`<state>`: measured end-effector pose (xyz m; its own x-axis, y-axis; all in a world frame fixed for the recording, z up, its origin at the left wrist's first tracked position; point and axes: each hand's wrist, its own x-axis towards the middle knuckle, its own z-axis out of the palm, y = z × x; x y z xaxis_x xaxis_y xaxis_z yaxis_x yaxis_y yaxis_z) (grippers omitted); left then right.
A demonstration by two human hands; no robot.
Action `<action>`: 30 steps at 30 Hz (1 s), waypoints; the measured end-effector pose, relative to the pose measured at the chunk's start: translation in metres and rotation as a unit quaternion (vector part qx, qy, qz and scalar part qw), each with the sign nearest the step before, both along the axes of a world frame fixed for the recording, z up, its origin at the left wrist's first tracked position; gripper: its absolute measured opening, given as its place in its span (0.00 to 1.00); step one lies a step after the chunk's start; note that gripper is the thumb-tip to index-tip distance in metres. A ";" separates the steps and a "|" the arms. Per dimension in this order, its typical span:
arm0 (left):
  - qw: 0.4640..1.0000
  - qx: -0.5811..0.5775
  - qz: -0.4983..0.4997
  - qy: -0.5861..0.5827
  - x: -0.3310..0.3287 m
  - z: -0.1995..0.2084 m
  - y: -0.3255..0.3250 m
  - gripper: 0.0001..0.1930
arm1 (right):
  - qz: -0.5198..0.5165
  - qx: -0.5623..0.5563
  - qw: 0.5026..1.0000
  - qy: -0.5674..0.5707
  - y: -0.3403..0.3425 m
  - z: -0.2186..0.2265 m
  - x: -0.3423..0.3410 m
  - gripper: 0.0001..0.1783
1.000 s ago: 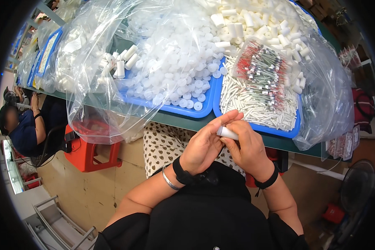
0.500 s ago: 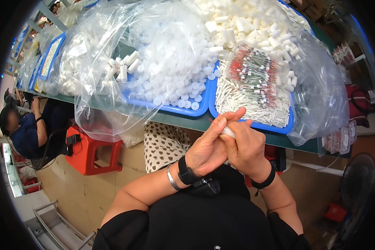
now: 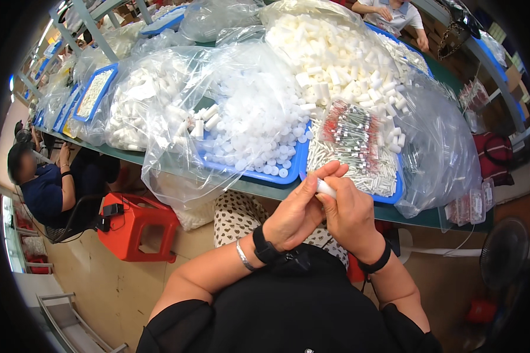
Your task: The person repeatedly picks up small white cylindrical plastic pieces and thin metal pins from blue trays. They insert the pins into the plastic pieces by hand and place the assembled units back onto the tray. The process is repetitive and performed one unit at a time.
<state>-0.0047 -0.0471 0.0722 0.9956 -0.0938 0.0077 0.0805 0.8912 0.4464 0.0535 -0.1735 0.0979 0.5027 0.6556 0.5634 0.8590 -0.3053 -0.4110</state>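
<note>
Both hands meet just in front of the table's near edge, around a small white cylinder (image 3: 326, 188). My right hand (image 3: 353, 216) grips it between thumb and curled fingers. My left hand (image 3: 293, 216) is against its far end, the thumb on it and the fingertips stretching out behind; part of the cylinder is hidden. Just beyond the hands is a blue tray (image 3: 398, 191) of thin white sticks (image 3: 383, 185). A clear pack of small parts with red and green wire-like leads (image 3: 353, 132) lies on the sticks.
Left of that tray, another blue tray (image 3: 265, 175) holds translucent discs (image 3: 247, 129) under clear plastic. Piles of white cylinders (image 3: 330, 65) stand behind and at the left. A plastic bag (image 3: 185, 188) hangs over the edge. A red stool (image 3: 138, 226), a seated person (image 3: 44, 188) and a fan (image 3: 503, 253) are nearby.
The view has tilted up, showing more of the far table and a person's arms across it. Both hands stay together on the white cylinder, of which a bit more shows.
</note>
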 end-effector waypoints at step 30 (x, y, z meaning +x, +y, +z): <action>0.984 0.152 0.051 0.079 0.028 -0.031 0.030 0.30 | 0.150 0.137 0.570 0.796 0.018 -0.047 0.038 0.21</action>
